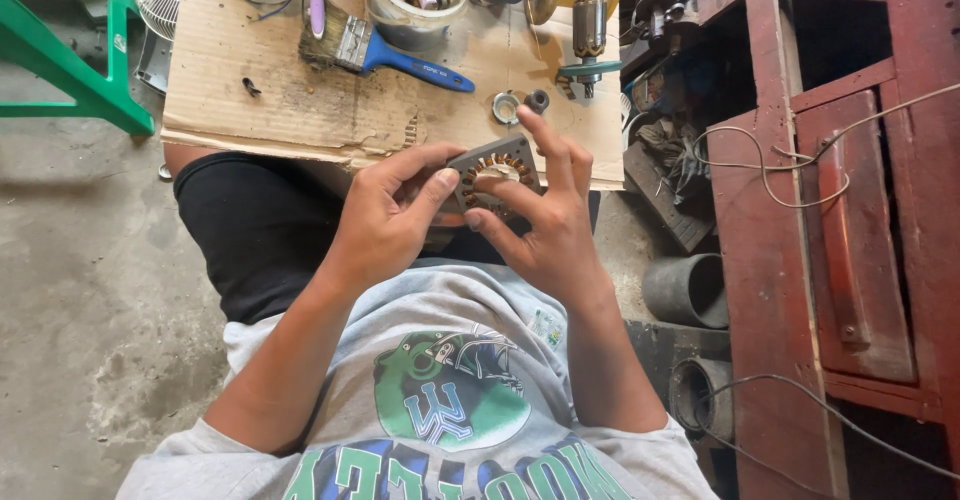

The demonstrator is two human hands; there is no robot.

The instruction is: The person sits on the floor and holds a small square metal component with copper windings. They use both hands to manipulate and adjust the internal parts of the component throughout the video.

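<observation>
The person sits low, with a grey shirt and black shorts. Both hands are up in front of the tummy. The left hand [385, 215] is curled around a square grey motor part [493, 172] with copper wire loops inside its round hole. The thumb presses on its front. The right hand [548, 215] grips the other side, fingers bent around the edge and one finger pointing up at 12 o'clock. The part sits between the two hands, just above the lap.

Farther out, at 12 o'clock, lies a flat piece of cardboard [300, 110]. On it, at 11 o'clock, rests a paintbrush [375, 52] with a blue handle. A small metal ring [506, 108] sits just past the hands. At 1 o'clock stands a motor rotor [588, 20]. At 3 o'clock is a red wooden frame [790, 260].
</observation>
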